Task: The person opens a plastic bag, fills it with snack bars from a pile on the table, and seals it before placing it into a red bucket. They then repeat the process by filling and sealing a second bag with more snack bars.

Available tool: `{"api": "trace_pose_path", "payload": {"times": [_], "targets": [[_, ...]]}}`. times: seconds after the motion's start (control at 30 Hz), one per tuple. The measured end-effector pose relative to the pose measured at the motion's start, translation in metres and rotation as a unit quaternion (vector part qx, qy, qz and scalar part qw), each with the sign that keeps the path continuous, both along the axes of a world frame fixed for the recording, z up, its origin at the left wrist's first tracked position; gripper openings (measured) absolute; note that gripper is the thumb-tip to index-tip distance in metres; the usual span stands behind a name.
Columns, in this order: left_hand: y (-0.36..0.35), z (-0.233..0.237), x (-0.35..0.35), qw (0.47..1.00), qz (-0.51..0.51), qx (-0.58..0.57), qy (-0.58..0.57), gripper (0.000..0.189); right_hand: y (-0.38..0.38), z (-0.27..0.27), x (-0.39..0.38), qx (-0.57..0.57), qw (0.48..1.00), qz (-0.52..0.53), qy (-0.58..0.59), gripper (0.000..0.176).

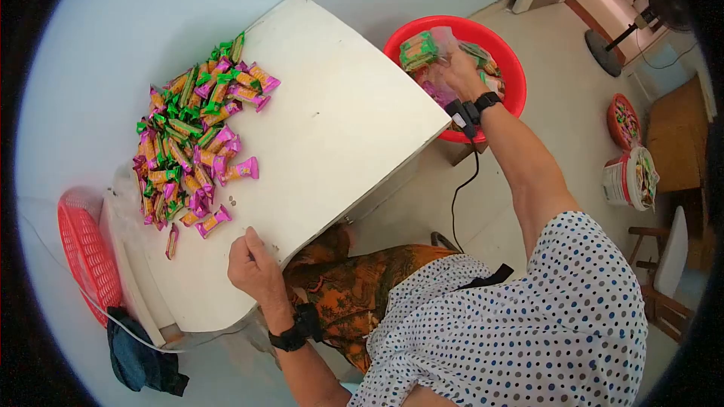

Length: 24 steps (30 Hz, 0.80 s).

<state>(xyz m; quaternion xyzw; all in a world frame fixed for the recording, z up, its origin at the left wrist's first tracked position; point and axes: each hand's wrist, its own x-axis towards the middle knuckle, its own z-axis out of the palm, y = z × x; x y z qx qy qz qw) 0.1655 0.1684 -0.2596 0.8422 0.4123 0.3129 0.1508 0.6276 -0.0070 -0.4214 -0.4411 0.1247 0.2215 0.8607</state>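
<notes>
My left hand (256,265) rests at the near edge of the white table (332,128), fingers curled into a loose fist with the thumb on top; nothing shows in it. Close by lies a large heap of small wrapped snacks (188,128), in green and in purple-pink wrappers with orange middles. My right hand (458,75) reaches down into a red basin (514,79) beyond the table's right corner. Its fingers, partly hidden, close on a clear plastic bag (443,39) beside stacked green packets (418,51). More bagged packets lie beneath the hand.
A red plastic basket (84,249) and dark cloth (143,354) are at left. On the right floor stand a smaller red basin of wrapped snacks (624,122), a white bucket (627,179), a wooden chair (664,256) and a fan (603,53). A black cable (455,207) hangs from my right wrist.
</notes>
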Motion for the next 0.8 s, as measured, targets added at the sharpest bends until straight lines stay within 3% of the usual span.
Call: {"api": "trace_pose_path", "payload": {"times": [0.07,0.1,0.13,0.17,0.2,0.3,0.37,0.4,0.43,0.5,0.6,0.67,0.77,0.8], "targets": [[0.0,0.001,0.0,1.0,0.002,-0.004,0.008,0.032,0.003,-0.073,0.028,-0.01,0.996,0.086,0.014,0.025],[-0.001,0.003,-0.002,1.0,0.002,-0.008,0.011,0.032,0.0,-0.098,0.031,-0.065,0.988,0.133,-0.045,0.022],[-0.002,0.004,-0.001,1.0,0.004,-0.012,0.005,0.032,-0.006,-0.128,0.039,-0.264,0.9,0.219,-0.27,0.019],[-0.004,0.006,0.002,1.0,0.006,-0.016,-0.001,0.032,-0.012,-0.149,0.045,-0.39,0.789,0.229,-0.416,0.017],[-0.005,0.006,0.004,1.0,0.009,-0.02,-0.006,0.032,-0.016,-0.168,0.051,-0.445,0.72,0.215,-0.487,0.016],[-0.004,0.003,0.004,1.0,0.005,-0.004,-0.014,0.032,-0.017,-0.165,0.054,-0.412,0.841,0.178,-0.302,0.019],[-0.004,0.004,0.002,1.0,-0.006,0.0,-0.01,0.031,-0.025,-0.087,0.022,-0.321,0.933,0.086,-0.137,0.036],[-0.004,0.005,0.002,1.0,-0.006,0.003,-0.007,0.031,-0.019,-0.025,-0.006,-0.476,0.85,0.092,-0.205,0.053],[-0.004,0.003,0.003,1.0,-0.008,0.026,-0.012,0.029,-0.019,-0.043,0.004,-0.562,0.705,0.023,-0.433,0.051],[-0.002,0.0,0.005,0.999,-0.004,0.04,-0.022,0.029,-0.03,-0.043,0.004,-0.517,0.525,0.023,-0.675,0.039],[-0.005,0.002,0.004,0.999,-0.008,0.045,-0.022,0.027,-0.043,-0.032,-0.011,-0.492,0.612,0.372,-0.495,0.035],[-0.003,0.003,0.002,0.998,-0.007,0.063,-0.023,0.027,-0.041,-0.028,0.002,-0.461,0.646,0.352,-0.496,0.04],[-0.003,0.0,0.002,0.997,-0.009,0.069,-0.046,0.031,-0.056,-0.021,0.036,-0.536,0.532,0.229,-0.614,0.041],[-0.003,-0.007,-0.01,0.993,-0.028,0.087,-0.08,0.032,-0.073,0.01,0.019,-0.542,0.585,0.214,-0.565,0.04]]}}
